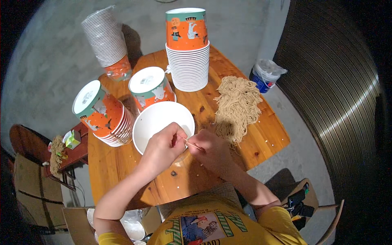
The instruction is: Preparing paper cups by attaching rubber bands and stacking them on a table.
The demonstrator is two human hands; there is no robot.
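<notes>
My left hand [165, 145] and my right hand [212, 151] are close together, fingers pinched on a short length of beige string [191, 143] stretched between them. Just behind the left hand is a white paper bucket [157, 116], its open mouth facing up toward me. The left hand overlaps its near rim; whether it touches the bucket cannot be seen. Beyond my right hand lies a heap of loose beige strings [239, 104]. To the left, a stack of orange and green paper buckets [104, 112] stands upside down, with string around its lower rims.
Behind the open bucket are another upturned bucket [151, 87] and a tall bucket stack [188, 53]. A plastic-wrapped stack [106, 38] stands at the back left. The wooden table [261, 143] ends near my body. A lined blue bin [265, 75] stands beyond its right edge.
</notes>
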